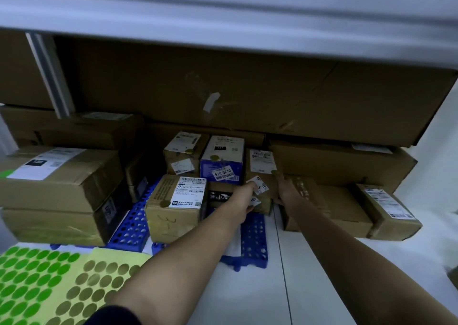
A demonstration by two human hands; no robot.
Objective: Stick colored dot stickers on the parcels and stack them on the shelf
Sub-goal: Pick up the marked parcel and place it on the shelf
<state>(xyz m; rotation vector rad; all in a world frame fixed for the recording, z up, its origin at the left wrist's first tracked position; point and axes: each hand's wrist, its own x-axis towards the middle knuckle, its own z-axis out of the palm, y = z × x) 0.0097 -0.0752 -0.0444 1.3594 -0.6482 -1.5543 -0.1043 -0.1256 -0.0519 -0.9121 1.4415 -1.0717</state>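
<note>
While we reach fwd w/ both arms, the sticker sheets lie nearest us at the floor's near-left corner: a green dot sheet point(27, 282) and, overlapping its right side, a yellow sheet w/ gold dots point(99, 285). Beyond them a blue perforated pallet point(252, 245) sits on the white floor point(322, 287), carrying a brown parcel w/ white label and gold dot point(173, 208) at its left-middle. Our left hand point(244, 198) and right hand point(288, 192) both sit on a brown parcel point(265, 173) further back; left fingers point(252, 184) curl on its front-left edge, right hand's fingers wrap its right side, thumb under. It stands approx. upright, touching a blue-and-white box point(220, 161) on its left, a gold dot near its top-right corner. A dark box point(220, 197) lies just below. Left of the blue box is another small parcel point(184, 153). Bigger cartons point(62, 176) stack at far left, flat ones point(347, 205) at right, a long carton point(247, 89) at back under the shelf board point(223, 15).
</note>
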